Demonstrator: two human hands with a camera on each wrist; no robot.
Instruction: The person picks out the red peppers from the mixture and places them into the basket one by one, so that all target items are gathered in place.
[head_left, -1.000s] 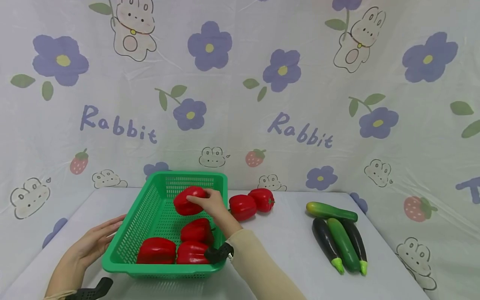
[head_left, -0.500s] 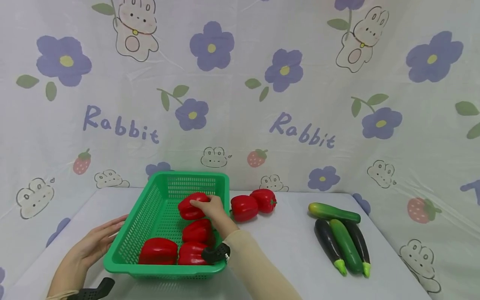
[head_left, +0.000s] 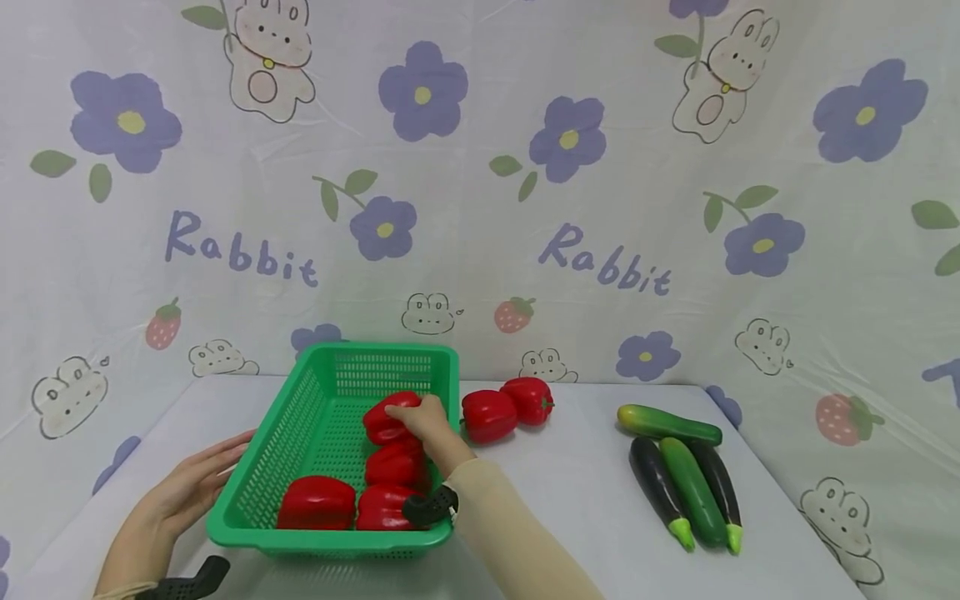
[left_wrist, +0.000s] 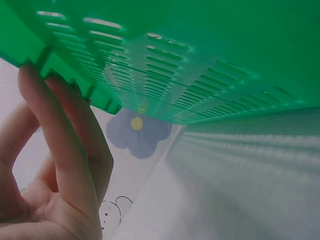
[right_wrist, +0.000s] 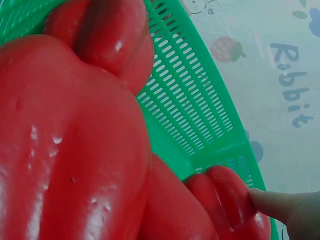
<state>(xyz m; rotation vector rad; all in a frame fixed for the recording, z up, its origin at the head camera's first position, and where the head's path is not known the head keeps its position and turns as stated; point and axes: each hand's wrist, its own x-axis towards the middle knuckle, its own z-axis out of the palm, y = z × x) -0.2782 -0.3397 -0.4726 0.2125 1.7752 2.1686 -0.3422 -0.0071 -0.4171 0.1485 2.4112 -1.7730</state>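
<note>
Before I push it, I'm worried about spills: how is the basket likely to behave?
The basket should probably keep its shape, since its rim looks straight and rigid. It seems unlikely to tip, being broad and low. The near-left pepper inside is rounded with open space behind it, so it may roll.

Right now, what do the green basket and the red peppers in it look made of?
Green basket: probably molded plastic, semi-gloss, judging by its uniform color and regular slots. Red peppers: smooth, glossy, with bright highlights; possibly imitation plastic or foam, possibly real.
</note>
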